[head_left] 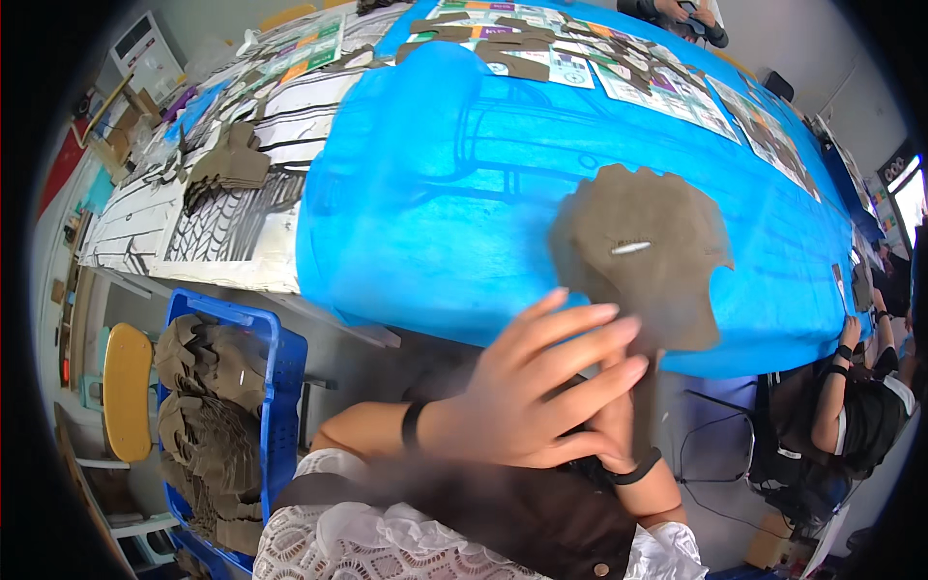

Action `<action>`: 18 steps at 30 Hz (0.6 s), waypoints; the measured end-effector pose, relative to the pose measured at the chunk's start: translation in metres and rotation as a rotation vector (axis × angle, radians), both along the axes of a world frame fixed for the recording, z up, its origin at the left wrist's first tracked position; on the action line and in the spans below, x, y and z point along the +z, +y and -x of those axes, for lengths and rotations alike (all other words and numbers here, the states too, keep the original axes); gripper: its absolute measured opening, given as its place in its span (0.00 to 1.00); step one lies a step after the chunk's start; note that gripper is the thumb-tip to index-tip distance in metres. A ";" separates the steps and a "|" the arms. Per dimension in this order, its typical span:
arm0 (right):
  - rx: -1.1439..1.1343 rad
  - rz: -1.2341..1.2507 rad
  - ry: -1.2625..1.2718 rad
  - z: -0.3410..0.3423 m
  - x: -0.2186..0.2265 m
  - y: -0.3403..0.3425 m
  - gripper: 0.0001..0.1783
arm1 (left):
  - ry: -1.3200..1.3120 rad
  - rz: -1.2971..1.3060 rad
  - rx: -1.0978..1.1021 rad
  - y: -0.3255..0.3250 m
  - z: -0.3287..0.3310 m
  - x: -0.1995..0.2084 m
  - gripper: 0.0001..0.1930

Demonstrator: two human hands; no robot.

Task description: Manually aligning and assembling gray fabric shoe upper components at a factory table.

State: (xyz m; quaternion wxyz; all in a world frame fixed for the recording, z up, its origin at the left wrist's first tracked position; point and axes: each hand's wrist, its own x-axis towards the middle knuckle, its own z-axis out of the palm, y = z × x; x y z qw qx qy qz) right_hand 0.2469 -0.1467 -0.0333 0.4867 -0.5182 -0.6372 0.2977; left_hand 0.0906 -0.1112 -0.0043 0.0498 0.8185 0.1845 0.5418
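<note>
My left hand [541, 387] is in front of my body, just short of the table edge. Its fingers are stretched and slightly apart, and nothing shows in them. Behind it, my right hand [611, 411] is mostly covered, so its fingers are hidden; the two hands touch or overlap. Just beyond them a brown cut fabric piece [667, 222], with a scalloped far edge, lies on the blue table cover [416, 251]. A slim white object [630, 247] rests on that fabric. Next to my right wrist hangs a brown strip [646, 416], partly blurred.
A blue plastic basket [282, 387] full of brown fabric pieces stands at my left, beside a yellow chair [128, 391]. More brown pieces [230, 159] lie stacked on the patterned table section. Printed sheets [667, 97] line the far side. Other people [870, 396] are at right and far.
</note>
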 end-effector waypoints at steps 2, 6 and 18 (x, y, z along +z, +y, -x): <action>-0.227 -0.346 -0.219 0.034 -0.010 0.018 0.17 | -0.124 0.149 -0.030 0.000 -0.020 0.007 0.25; -0.072 -0.285 0.204 0.042 -0.015 0.021 0.31 | -0.241 0.221 -0.094 0.015 -0.004 0.009 0.10; 0.357 0.089 0.946 0.047 0.019 0.011 0.41 | -0.518 1.124 -0.500 0.049 0.008 0.038 0.09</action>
